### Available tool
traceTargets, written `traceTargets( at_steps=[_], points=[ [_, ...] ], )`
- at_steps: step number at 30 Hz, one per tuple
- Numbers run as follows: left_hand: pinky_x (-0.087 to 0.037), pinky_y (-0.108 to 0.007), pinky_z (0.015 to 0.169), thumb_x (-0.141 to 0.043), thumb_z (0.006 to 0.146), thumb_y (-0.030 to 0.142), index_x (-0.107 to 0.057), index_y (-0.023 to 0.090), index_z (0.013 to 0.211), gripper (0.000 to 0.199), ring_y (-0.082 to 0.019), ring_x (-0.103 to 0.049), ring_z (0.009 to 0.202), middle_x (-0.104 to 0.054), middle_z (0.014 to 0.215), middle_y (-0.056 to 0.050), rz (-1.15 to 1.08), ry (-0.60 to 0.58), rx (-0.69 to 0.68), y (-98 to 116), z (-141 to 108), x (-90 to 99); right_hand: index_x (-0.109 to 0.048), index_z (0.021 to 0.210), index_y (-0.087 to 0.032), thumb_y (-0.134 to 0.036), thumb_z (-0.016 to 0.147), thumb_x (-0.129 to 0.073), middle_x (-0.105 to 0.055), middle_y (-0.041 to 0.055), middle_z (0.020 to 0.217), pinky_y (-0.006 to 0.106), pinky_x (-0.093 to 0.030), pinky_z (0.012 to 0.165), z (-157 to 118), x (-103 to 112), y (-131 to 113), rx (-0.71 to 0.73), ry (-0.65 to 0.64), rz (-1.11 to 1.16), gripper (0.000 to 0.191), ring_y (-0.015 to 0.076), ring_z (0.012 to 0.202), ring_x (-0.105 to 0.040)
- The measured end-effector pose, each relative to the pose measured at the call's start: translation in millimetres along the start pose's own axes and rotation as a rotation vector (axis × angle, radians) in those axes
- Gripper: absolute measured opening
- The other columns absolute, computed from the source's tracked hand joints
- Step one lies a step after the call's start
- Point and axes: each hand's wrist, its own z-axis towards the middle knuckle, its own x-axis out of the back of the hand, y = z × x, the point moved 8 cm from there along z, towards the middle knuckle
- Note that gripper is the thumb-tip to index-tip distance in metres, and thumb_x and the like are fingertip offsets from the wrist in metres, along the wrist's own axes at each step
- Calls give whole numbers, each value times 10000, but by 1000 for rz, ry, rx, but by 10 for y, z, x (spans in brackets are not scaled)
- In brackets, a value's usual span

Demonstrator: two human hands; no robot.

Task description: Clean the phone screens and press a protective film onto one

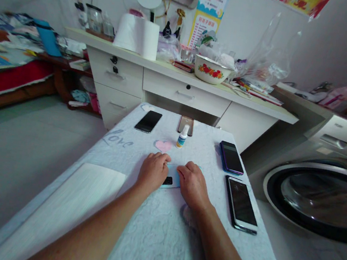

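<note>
A light blue phone (175,181) lies sideways on the cloth-covered table, its back with a dark camera block facing up. My left hand (154,172) is closed around its left end, fingers bent over the edge. At the other end, my right hand (193,183) is closed with thumb and fingers together on the phone; the hands hide both its ends. Just beyond them stands a small white spray bottle (182,137) with a blue and yellow label. Behind the bottle lies a brownish phone case or phone (189,128), partly covered by it.
A dark-screened phone (148,121) lies at the far left. Along the right edge are a purple-edged phone (232,158) and a white-framed phone (242,204). A white folded cloth or paper (66,205) lies at left. Beyond stand a white desk (182,91) and a washing machine (329,141).
</note>
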Motion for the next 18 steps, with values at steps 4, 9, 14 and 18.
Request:
traceTargets(
  at_steps=[4, 9, 14, 18],
  points=[
    [-434, -357, 867, -464, 817, 74, -651, 190, 926, 245, -222, -584, 923, -702, 984, -53, 5, -7, 9, 5, 2, 5, -691, 902, -203, -221, 1012, -430, -576, 41, 857, 279, -315, 744, 56, -25, -84, 26, 0, -27, 284, 171, 820, -497],
    [-431, -349, 873, -458, 820, 70, -649, 191, 921, 248, -217, -583, 926, -700, 981, -51, 7, -7, 2, 6, 5, -1, -699, 930, -219, -239, 1011, -431, -573, 40, 865, 294, -296, 729, 105, -56, -78, -5, -13, -70, 281, 180, 815, -489],
    [-434, -349, 861, -473, 812, 70, -646, 194, 922, 240, -219, -588, 919, -697, 963, -52, -8, -1, -2, 7, 3, 7, -716, 977, -231, -237, 1003, -437, -596, 58, 896, 299, -302, 739, 89, -30, 108, -99, -33, -99, 281, 197, 859, -509],
    [-435, -347, 860, -480, 808, 68, -646, 201, 923, 242, -214, -592, 912, -694, 952, -49, -24, 5, -3, 2, 4, 4, -727, 989, -222, -243, 992, -452, -605, 75, 900, 298, -315, 759, 57, 24, 312, -178, -34, -107, 276, 205, 871, -520]
  ],
)
